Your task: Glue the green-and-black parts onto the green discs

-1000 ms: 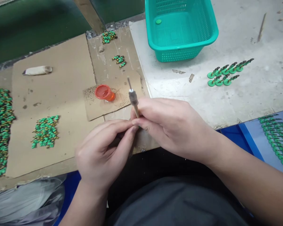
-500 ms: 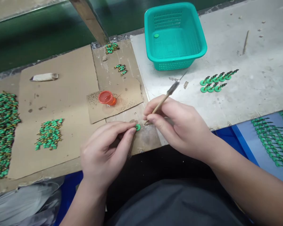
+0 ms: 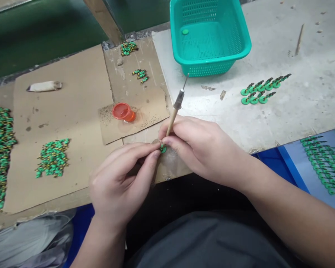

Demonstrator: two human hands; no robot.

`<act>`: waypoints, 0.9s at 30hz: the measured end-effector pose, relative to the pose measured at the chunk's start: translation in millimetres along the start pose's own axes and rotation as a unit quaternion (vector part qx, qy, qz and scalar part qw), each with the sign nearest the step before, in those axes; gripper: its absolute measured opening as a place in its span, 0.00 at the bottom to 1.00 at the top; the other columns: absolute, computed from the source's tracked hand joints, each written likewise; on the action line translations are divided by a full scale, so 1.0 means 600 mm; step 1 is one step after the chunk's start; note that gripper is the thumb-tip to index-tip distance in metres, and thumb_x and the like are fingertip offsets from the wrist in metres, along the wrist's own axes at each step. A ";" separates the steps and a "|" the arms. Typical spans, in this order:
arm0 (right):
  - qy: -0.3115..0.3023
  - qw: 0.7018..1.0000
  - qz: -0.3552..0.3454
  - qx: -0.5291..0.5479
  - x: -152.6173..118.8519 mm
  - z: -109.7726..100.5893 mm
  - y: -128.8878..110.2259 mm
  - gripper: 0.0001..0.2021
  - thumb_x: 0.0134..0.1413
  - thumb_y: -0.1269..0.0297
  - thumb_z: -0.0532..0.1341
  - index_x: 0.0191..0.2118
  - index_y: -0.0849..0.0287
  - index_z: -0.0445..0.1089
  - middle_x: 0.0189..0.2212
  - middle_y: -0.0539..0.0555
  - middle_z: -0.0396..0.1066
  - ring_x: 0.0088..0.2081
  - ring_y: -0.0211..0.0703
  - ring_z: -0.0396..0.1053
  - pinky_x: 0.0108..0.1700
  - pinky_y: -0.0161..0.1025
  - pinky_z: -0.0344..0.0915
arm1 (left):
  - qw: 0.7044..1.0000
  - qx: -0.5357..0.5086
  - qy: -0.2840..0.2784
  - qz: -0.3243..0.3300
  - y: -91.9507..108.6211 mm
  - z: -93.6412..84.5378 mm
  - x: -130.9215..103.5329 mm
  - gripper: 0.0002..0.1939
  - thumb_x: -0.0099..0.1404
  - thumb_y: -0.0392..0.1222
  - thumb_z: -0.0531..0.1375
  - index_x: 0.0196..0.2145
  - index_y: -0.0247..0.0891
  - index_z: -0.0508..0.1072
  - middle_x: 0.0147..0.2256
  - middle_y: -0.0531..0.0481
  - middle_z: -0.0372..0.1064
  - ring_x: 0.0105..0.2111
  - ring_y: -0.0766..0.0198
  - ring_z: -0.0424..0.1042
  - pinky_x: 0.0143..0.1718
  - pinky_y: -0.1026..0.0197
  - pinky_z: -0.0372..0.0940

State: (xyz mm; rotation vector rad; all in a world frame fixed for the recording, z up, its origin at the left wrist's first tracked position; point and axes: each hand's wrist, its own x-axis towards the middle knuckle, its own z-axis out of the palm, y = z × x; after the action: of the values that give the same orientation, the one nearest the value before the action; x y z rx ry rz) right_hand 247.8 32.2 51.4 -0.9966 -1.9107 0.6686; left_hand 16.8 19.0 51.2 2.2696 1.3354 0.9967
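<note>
My left hand [image 3: 125, 171] is closed, thumb and forefinger pinching a small round green disc [image 3: 163, 149] just above the table's near edge. Against the disc, between both hands' fingertips, is a tiny green bit whose shape is mostly hidden. My right hand [image 3: 198, 149] is closed around a thin wooden-handled needle tool [image 3: 173, 118]. The tool stands tilted, its dark collar and metal needle pointing up and away; its lower end meets the fingertips beside the disc. An orange-red cup [image 3: 124, 112] of liquid stands on cardboard beyond my left hand.
A teal basket [image 3: 212, 63] holding one green disc stands at the back. Rows of green discs with dark figure parts [image 3: 258, 97] lie to the right. Piles of small green-and-yellow pieces [image 3: 0, 160] lie left. A wrapped cream stick [image 3: 44, 86] rests on the cardboard [image 3: 80, 96].
My right hand has moved left to the disc, and the tool has swung more upright. My left hand keeps its pinch. The whole view has shifted slightly.
</note>
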 end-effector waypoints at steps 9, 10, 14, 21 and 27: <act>-0.036 0.999 -0.006 0.022 0.008 -0.004 -0.002 0.09 0.81 0.73 0.58 0.48 0.56 0.75 0.49 0.54 0.83 0.52 0.46 0.81 0.57 0.44 0.78 | 1.000 0.004 0.005 0.000 0.001 0.001 -0.001 0.16 0.74 0.33 0.71 0.52 0.55 0.86 0.49 0.59 0.87 0.47 0.59 0.86 0.54 0.55 0.81; -0.042 0.999 -0.007 0.026 0.010 -0.005 -0.003 0.09 0.80 0.74 0.58 0.48 0.56 0.75 0.48 0.54 0.83 0.51 0.46 0.81 0.57 0.43 0.78 | 1.000 0.004 0.005 0.000 0.001 0.001 -0.001 0.16 0.74 0.33 0.71 0.52 0.55 0.86 0.48 0.59 0.87 0.47 0.59 0.86 0.54 0.55 0.81; -0.062 0.997 -0.005 0.041 0.016 -0.009 -0.007 0.09 0.75 0.77 0.60 0.47 0.56 0.74 0.47 0.53 0.82 0.50 0.46 0.81 0.54 0.41 0.76 | 1.000 0.005 0.008 -0.005 0.001 0.001 -0.001 0.17 0.74 0.33 0.71 0.53 0.56 0.86 0.49 0.60 0.87 0.48 0.59 0.86 0.55 0.55 0.81; -0.085 0.996 0.000 0.013 0.021 0.000 -0.011 0.10 0.78 0.75 0.56 0.50 0.55 0.73 0.47 0.54 0.82 0.49 0.47 0.80 0.52 0.43 0.76 | 1.000 0.017 0.013 0.001 -0.004 0.002 -0.002 0.12 0.75 0.36 0.70 0.50 0.54 0.87 0.47 0.57 0.87 0.46 0.58 0.87 0.52 0.55 0.82; 0.055 0.995 0.041 0.068 0.004 -0.018 -0.023 0.05 0.80 0.70 0.61 0.47 0.57 0.75 0.45 0.54 0.83 0.48 0.45 0.83 0.54 0.41 0.79 | 0.995 -0.058 -0.002 -0.081 0.007 -0.002 0.014 0.05 0.76 0.42 0.70 0.44 0.48 0.88 0.45 0.53 0.88 0.46 0.61 0.86 0.51 0.61 0.79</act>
State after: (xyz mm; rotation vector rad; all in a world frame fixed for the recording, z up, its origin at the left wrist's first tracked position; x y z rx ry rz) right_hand 251.2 27.3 67.9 -1.0093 -1.7128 0.7644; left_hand 21.5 23.9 57.9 2.0412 1.3984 0.9874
